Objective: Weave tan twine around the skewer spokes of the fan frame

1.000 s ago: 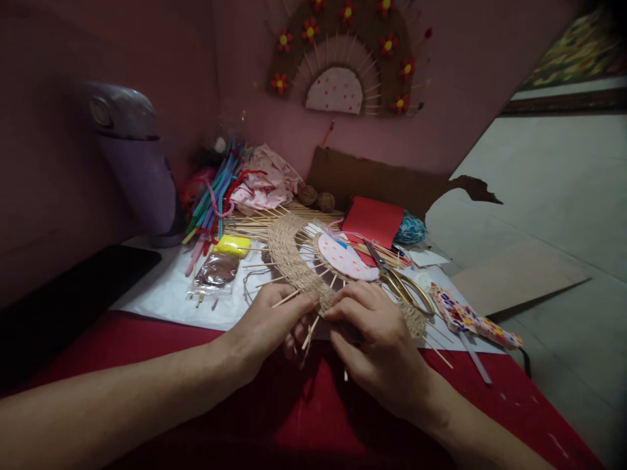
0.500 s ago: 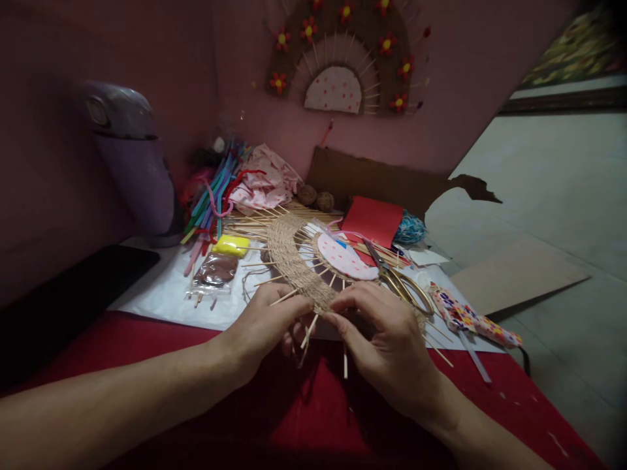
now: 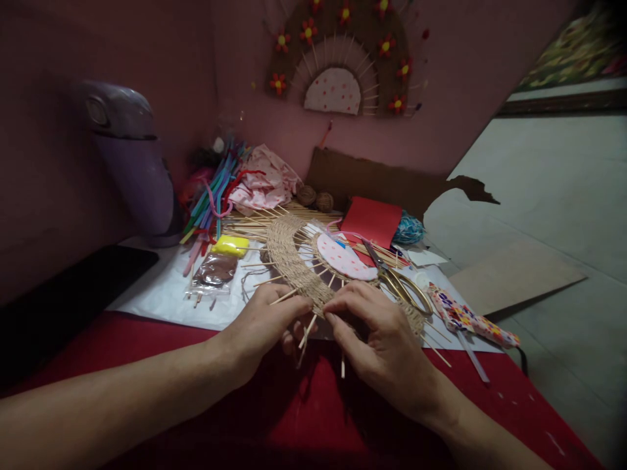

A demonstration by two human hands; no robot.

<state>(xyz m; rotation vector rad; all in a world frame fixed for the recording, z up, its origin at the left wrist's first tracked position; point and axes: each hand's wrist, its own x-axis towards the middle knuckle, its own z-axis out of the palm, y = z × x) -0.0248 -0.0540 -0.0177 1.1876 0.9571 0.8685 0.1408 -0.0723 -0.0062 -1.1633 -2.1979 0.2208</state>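
Note:
A half-ring of woven twine [image 3: 292, 254] with thin wooden sticks poking out lies tilted between my hands. At its centre is a pink-dotted white half-disc [image 3: 344, 258]. My left hand [image 3: 274, 315] is closed on the near edge of the weave, thumb on top, fingers curled beneath. My right hand [image 3: 379, 329] pinches the same edge just to the right, its fingertips near the left thumb. A loose end of twine hangs below the left fingers. Part of the weave is hidden behind the right hand. Gold-handled scissors [image 3: 411, 292] lie just beyond the right hand.
Behind are pipe cleaners [image 3: 215, 186], dotted cloth [image 3: 267, 176], twine balls [image 3: 324, 201] and red sheet [image 3: 371, 222]. Yellow clay pack [image 3: 231, 245] and brown pack [image 3: 215, 269] lie left, near a purple bottle [image 3: 134, 170] and black phone [image 3: 73, 307]. A glue gun [image 3: 473, 320] lies right.
My right fingertips have shifted slightly left along the edge of the weave, closer to the left thumb. My left hand keeps its hold almost unchanged.

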